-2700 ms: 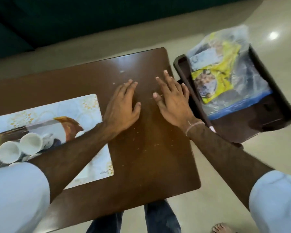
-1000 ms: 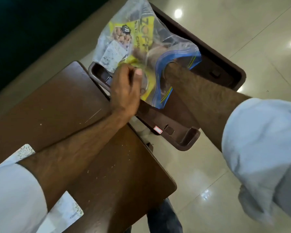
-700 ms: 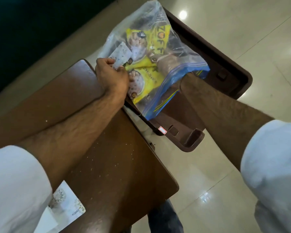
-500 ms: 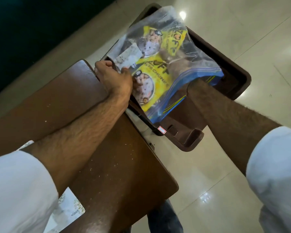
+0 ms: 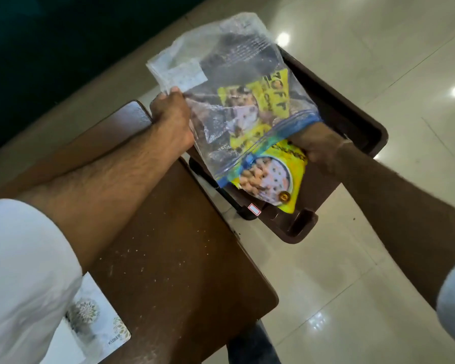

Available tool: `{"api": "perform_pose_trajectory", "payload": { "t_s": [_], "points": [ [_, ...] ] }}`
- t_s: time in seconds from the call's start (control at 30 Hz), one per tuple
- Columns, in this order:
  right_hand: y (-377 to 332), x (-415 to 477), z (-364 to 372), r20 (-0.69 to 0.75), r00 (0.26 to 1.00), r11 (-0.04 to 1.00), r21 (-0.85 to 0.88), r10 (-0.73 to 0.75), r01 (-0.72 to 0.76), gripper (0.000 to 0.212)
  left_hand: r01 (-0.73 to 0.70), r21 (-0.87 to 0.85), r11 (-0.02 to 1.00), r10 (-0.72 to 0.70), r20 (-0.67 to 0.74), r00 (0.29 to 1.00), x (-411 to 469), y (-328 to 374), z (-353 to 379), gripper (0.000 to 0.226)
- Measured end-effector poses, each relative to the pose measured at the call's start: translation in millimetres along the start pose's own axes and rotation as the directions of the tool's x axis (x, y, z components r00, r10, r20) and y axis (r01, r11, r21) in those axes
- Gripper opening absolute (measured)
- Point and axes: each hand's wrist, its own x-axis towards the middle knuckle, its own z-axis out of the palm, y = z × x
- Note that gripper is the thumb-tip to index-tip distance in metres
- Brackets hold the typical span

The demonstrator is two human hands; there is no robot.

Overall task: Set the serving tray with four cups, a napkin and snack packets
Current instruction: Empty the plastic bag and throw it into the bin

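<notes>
A clear zip bag [image 5: 237, 74] with a blue seal strip is lifted above a dark brown stool [image 5: 352, 119] beside the table. My left hand [image 5: 171, 116] pinches the bag's closed end and holds it up. My right hand [image 5: 315, 145] grips a yellow snack packet [image 5: 271, 179] that sticks halfway out of the bag's mouth. More yellow packets [image 5: 268, 98] remain inside the bag. The serving tray shows only as a white patterned corner [image 5: 100, 329] at the lower left. Cups and napkin are out of view.
The brown wooden table [image 5: 168, 258] fills the middle, dotted with crumbs. Glossy cream floor tiles [image 5: 352, 285] lie to the right. A dark green wall runs along the upper left. My jeans-clad leg [image 5: 250, 345] shows below the table edge.
My right hand went from deep inside the bag to its mouth, drawing one yellow packet partly out. My left hand raised the bag's closed end higher.
</notes>
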Motion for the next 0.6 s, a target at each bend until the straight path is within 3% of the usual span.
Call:
{"api": "perform_pose_trajectory", "payload": {
  "t_s": [0.1, 0.17, 0.23, 0.33, 0.4, 0.5, 0.53, 0.6],
  "points": [
    [4.7, -13.4, -19.5, 0.104, 0.988, 0.988, -0.091, -0.117, 0.127, 0.030, -0.067, -0.039, 0.997, 0.065, -0.039, 0.997, 4.0, 9.2, -8.8, 0.037],
    [12.2, -21.8, -40.2, 0.157, 0.982, 0.978, -0.160, -0.106, 0.131, 0.030, -0.129, -0.049, 0.990, 0.124, -0.092, 0.988, 2.0, 14.7, -17.3, 0.020],
    [23.4, -25.4, -59.8, 0.136, 0.986, 0.973, -0.194, -0.096, 0.122, 0.034, -0.143, -0.060, 0.988, 0.135, -0.113, 0.984, 3.6, 14.5, -28.2, 0.019],
    [38.4, -27.6, -69.6, -0.068, 0.994, 0.989, -0.124, -0.090, 0.081, 0.040, -0.140, -0.060, 0.988, 0.130, -0.135, 0.982, 11.4, 13.3, -41.1, 0.023],
    [47.1, -28.0, -62.0, -0.249, 0.966, 0.997, -0.028, -0.076, 0.071, 0.040, -0.107, -0.053, 0.993, 0.100, -0.126, 0.987, 13.6, 11.3, -49.4, 0.028],
    [54.6, -25.1, -43.7, -0.394, 0.919, 0.999, 0.018, -0.035, 0.046, 0.044, -0.109, -0.008, 0.994, 0.108, -0.098, 0.989, 14.7, 2.6, -59.2, 0.031],
    [53.3, -24.3, -37.1, -0.461, 0.887, 0.999, -0.039, -0.035, 0.019, 0.053, -0.135, 0.019, 0.991, 0.136, -0.096, 0.986, 12.6, 0.0, -62.0, 0.031],
    [45.5, -23.0, -26.6, -0.678, 0.723, 0.971, -0.234, -0.133, -0.041, 0.071, -0.173, 0.027, 0.985, 0.174, -0.072, 0.982, 8.8, -4.4, -65.8, 0.033]
  ]
}}
